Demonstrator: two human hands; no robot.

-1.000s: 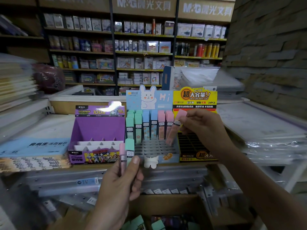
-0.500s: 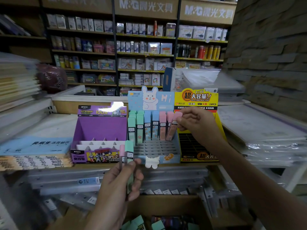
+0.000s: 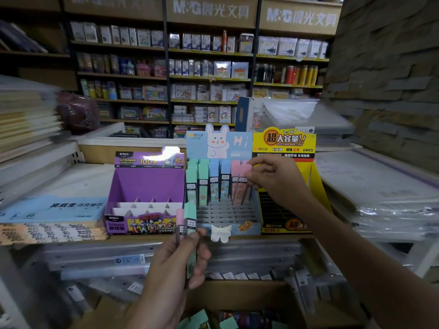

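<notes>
Two spare cases [image 3: 190, 222], pink and green, gripped in left hand [image 3: 175, 264]; right hand [image 3: 275, 179] pinches pink case [image 3: 242, 184] by its top, seating it in blue display box [image 3: 237, 229], whose back rows look filled and front slots [image 3: 225, 213] empty, so roughly half stocked.

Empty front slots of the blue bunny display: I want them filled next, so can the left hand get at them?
Probably yes. The left hand hovers just before the display, whose empty slots open upward, and nothing stands between; it grips a green case and a pink case.
</notes>
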